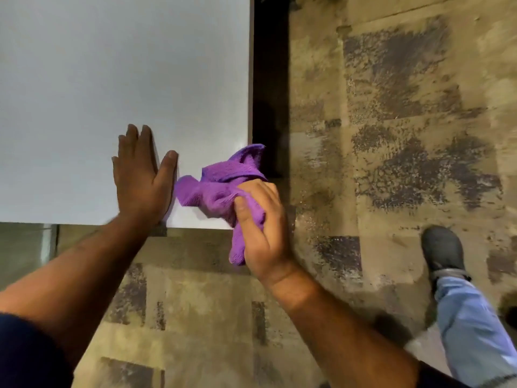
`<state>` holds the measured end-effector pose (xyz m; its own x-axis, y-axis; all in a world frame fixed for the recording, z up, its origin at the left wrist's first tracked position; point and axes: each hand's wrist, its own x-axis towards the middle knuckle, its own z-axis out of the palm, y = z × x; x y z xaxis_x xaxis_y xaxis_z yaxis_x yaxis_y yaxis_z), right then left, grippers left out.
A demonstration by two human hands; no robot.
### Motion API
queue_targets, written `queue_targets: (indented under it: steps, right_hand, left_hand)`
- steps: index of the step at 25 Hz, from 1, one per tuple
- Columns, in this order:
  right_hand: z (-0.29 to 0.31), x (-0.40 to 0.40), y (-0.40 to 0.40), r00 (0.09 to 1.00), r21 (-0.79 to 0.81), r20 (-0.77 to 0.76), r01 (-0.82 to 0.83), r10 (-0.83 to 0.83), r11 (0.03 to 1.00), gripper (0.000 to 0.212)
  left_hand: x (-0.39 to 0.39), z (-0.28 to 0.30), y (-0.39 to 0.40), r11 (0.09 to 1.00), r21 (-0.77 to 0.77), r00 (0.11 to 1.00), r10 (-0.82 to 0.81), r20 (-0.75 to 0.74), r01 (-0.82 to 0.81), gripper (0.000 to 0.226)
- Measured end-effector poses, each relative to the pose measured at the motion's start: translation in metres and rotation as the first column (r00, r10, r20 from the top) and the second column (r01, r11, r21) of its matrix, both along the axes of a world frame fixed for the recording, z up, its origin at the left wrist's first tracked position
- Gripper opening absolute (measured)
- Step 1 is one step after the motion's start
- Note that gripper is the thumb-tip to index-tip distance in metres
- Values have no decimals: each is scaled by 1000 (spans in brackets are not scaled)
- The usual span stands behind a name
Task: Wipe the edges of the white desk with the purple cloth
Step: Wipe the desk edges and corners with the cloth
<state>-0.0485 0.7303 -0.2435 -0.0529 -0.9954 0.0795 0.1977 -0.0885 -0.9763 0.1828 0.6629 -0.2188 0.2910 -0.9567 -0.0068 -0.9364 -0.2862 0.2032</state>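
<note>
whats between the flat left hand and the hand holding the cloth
In the head view, only a bunched fold of the purple cloth on the white desk separates the left hand from the right hand.

Worn, mottled tan floor (391, 135)

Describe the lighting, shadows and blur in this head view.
Head view: even, soft light on the white desk, no harsh glare; a dark shadowed strip along its right edge; wide-angle bending toward the frame edges; slight motion blur on the purple cloth in the right hand; left hand fairly sharp.
</note>
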Motion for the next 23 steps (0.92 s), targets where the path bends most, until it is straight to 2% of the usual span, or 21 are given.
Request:
queue_targets:
  steps: [1, 2, 4, 6, 9, 11, 13, 15, 17, 20, 23]
  right_hand:
    - [9, 1, -3, 951, 205, 291, 46, -106, 978, 27]
    - [15, -2, -10, 850, 403, 448, 83, -276, 911, 25]
    - [13, -14, -34, 699, 668, 456, 140, -550, 731, 32]
    - [3, -31, -60, 653, 740, 443, 120, -614, 662, 46]
    - [-7, -30, -112, 769, 675, 491, -39, -409, 737, 44]
    - [-9, -15, -147, 814, 532, 550, -170, -186, 829, 43]
    - [-15, 1, -169, 874, 409, 485, -191, -35, 892, 44]
    - [-19, 6, -168, 946, 335, 322, -87, -28, 938, 44]
    - [-26, 7, -140, 980, 283, 187, 7, -62, 959, 42]
    - [-38, 6, -82, 982, 275, 188, -71, 19, 959, 44]
    - [-52, -9, -39, 983, 189, 151, -131, 102, 973, 46]
  left_hand:
    - [1, 1, 0, 1000, -8, 1000, 7, -4, -7, 76]
    - [1, 3, 0, 1000, -11, 1000, 14, -7, -14, 74]
    - [0, 4, 0, 1000, -9, 999, 25, -21, -25, 72]
    - [0, 3, 0, 1000, -12, 999, 26, -42, -26, 70]
    - [4, 3, -1, 999, -13, 998, 37, -41, -37, 68]
    - [3, 2, -2, 999, -7, 999, 39, -20, -39, 69]
    - [1, 2, -2, 999, -7, 999, 37, -13, -37, 68]
    - [1, 2, -3, 999, -18, 999, 39, -14, -39, 66]
    - [2, 0, -3, 999, -21, 999, 36, -13, -36, 64]
    - [4, -1, -2, 999, -22, 999, 33, 0, -33, 63]
    - [3, -1, -3, 999, -24, 999, 31, -26, -32, 62]
